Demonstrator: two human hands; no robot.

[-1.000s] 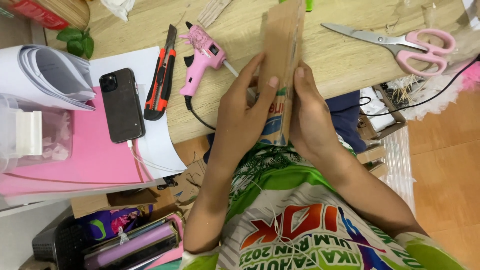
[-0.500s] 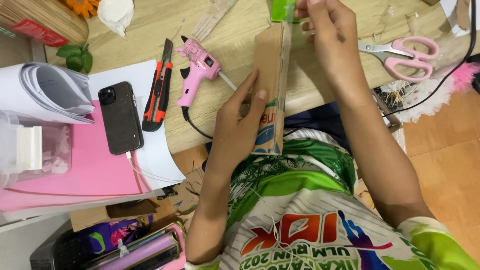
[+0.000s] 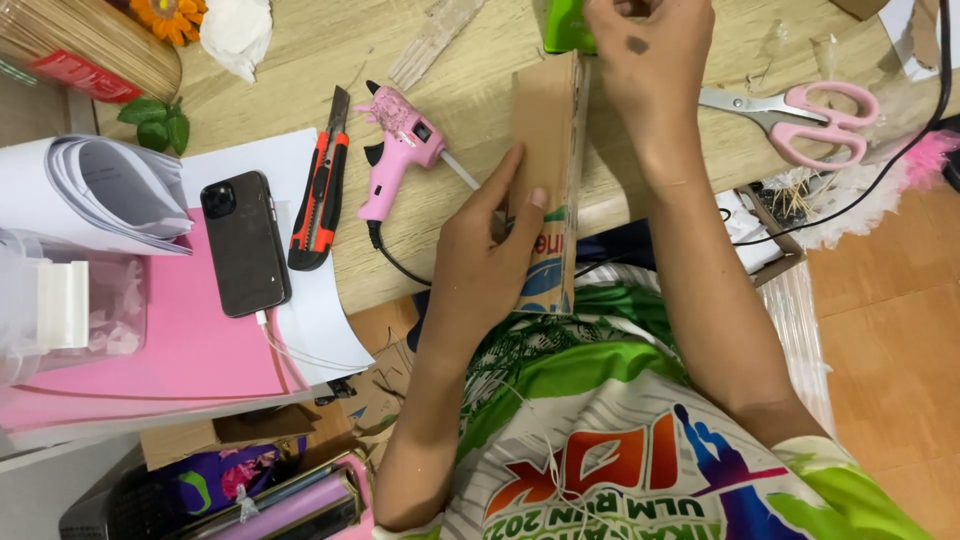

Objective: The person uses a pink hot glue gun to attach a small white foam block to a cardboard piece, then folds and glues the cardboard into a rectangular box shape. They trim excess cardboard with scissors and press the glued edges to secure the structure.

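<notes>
Left hand (image 3: pixel 485 265) gripped a folded cardboard piece (image 3: pixel 547 170), thumb across its brown face, fingers wrapped around the lower printed end. Cardboard stood on edge, long axis running away from the body, far end out over the wooden tabletop (image 3: pixel 480 70), near end past the table edge above the lap.

Right hand (image 3: pixel 650 60) was at the far end of the cardboard, just beyond the left hand, fingers curled at a bright green object (image 3: pixel 565 25). Object mostly hidden by the hand and the frame edge; couldn't tell what it was, or whether the hand was actually clamping it or only touching.

Around the left hand:
- Pink glue gun (image 3: pixel 400 150) just to its left on the table, nozzle pointing toward the cardboard, black cord trailing off the table edge.
- Orange-and-black utility knife (image 3: pixel 322 195) beyond the glue gun, further left.
- Dark smartphone (image 3: pixel 243 243) left of the knife, lying on white paper and a pink sheet (image 3: pixel 150 360), cable plugged in.
- Rolled white papers (image 3: pixel 95 195) far left.

Right of the right hand: pink-handled scissors (image 3: pixel 800 112) flat on the table, near but not touching.
</notes>
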